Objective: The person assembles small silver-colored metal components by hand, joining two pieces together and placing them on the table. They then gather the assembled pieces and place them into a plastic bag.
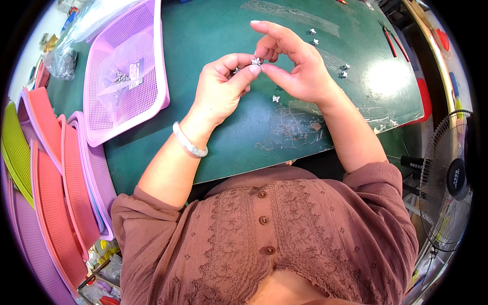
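Shiny metal piece (255, 61); glossy tabletop (213, 30); plastic basket (160, 56).

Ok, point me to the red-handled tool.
In the head view, the red-handled tool lies at the upper right of the green table, near its right edge, right of the small silver pieces.

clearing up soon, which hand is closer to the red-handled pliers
Right. The right hand is left of the red-handled pliers, apart from them; the left hand is farther left.
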Motion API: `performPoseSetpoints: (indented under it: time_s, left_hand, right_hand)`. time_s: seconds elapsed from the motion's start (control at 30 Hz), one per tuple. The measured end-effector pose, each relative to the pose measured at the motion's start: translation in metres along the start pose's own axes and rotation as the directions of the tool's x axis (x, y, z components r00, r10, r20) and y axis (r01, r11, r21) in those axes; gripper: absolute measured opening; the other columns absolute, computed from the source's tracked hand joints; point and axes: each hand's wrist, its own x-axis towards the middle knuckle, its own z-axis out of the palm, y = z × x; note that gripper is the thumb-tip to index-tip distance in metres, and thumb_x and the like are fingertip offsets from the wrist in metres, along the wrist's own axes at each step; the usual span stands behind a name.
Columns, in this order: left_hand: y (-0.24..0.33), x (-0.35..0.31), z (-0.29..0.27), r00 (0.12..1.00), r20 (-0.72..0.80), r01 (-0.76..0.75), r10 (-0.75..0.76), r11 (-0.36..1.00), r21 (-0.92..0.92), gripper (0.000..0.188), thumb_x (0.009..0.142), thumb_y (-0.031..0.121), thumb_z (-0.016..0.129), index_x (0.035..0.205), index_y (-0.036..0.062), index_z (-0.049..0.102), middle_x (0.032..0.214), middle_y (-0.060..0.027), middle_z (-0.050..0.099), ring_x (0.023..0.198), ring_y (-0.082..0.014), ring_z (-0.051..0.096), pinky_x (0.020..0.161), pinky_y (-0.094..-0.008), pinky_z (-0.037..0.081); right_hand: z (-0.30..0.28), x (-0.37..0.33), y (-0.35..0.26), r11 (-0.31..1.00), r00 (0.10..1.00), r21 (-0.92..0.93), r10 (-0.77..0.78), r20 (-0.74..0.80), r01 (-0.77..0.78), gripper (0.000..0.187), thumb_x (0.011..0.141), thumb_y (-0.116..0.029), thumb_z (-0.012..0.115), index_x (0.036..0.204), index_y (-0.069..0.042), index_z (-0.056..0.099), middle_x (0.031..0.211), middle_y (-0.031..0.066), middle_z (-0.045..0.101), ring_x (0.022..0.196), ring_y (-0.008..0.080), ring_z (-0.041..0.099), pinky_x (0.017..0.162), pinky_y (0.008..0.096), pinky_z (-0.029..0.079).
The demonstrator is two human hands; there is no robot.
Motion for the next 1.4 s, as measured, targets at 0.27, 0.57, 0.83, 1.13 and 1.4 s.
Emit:
performPoseSetpoints:
  time_s: [0.27, 0.57, 0.83, 1.13, 1.4]
  left_hand:
    - [0.0, -0.001, 0.003, 0.998, -0.018, -0.064, 0.065, 0.997, 0.038, 0.017, 0.082, 0.011, 0.062, 0.096, 0.0021, 0.061, 0.069, 0.0024, 0.053, 0.056, -0.0042, 0.044, 0.047, -0.017, 0.033]
    - [-0.003, 0.006, -0.012, 0.979, 0.098, 0.202, -0.177, 0.873, -0.443, 0.013, 0.084, 0.009, 0.05, 0.093, 0.0003, 0.055, 0.082, -0.0064, 0.056, 0.064, -0.0117, 0.05, 0.052, -0.0204, 0.04]
    - [-0.003, 0.008, -0.013, 0.962, 0.095, 0.273, -0.256, 0.887, -0.373, 0.012, 0.083, 0.008, 0.05, 0.091, 0.0001, 0.055, 0.083, -0.007, 0.056, 0.067, -0.0127, 0.053, 0.054, -0.0213, 0.042]
    - [-0.002, 0.002, -0.005, 0.92, 0.196, 0.38, -0.338, 0.893, -0.242, 0.018, 0.088, 0.015, 0.054, 0.099, 0.002, 0.059, 0.076, -0.0013, 0.057, 0.062, -0.0073, 0.05, 0.051, -0.018, 0.04]
    - [-0.003, 0.003, -0.009, 0.939, 0.206, 0.328, -0.275, 0.895, -0.304, 0.016, 0.088, 0.013, 0.053, 0.099, 0.0023, 0.057, 0.076, -0.0011, 0.057, 0.062, -0.0072, 0.048, 0.052, -0.0184, 0.038]
  right_hand:
    - [-0.001, 0.001, -0.004, 0.999, 1.0, -0.039, -0.009, -0.011, 0.009, 0.064, 0.066, 0.008, 0.059, 0.125, -0.012, 0.044, 0.077, 0.002, 0.055, 0.067, 0.0126, 0.05, 0.063, 0.0243, 0.043]
    - [-0.052, 0.002, 0.0, 0.898, 0.788, -0.338, 0.418, 0.452, -0.282, 0.066, 0.063, 0.004, 0.062, 0.125, -0.012, 0.045, 0.069, 0.0021, 0.05, 0.057, 0.0116, 0.047, 0.054, 0.0255, 0.04]
    - [-0.029, -0.007, 0.003, 0.897, 0.775, -0.43, 0.344, 0.53, -0.103, 0.062, 0.064, 0.004, 0.057, 0.124, -0.009, 0.043, 0.067, 0.0062, 0.049, 0.057, 0.0195, 0.05, 0.054, 0.0313, 0.041]
    - [-0.013, 0.002, -0.011, 0.978, 0.96, -0.185, 0.142, 0.241, -0.098, 0.062, 0.067, 0.008, 0.057, 0.125, -0.011, 0.045, 0.07, 0.0022, 0.05, 0.065, 0.0133, 0.048, 0.063, 0.0251, 0.042]
    - [-0.01, 0.002, -0.011, 0.997, 0.986, -0.045, 0.066, 0.153, -0.059, 0.058, 0.068, 0.006, 0.059, 0.123, -0.01, 0.046, 0.072, 0.0045, 0.053, 0.063, 0.0157, 0.051, 0.06, 0.0276, 0.044]
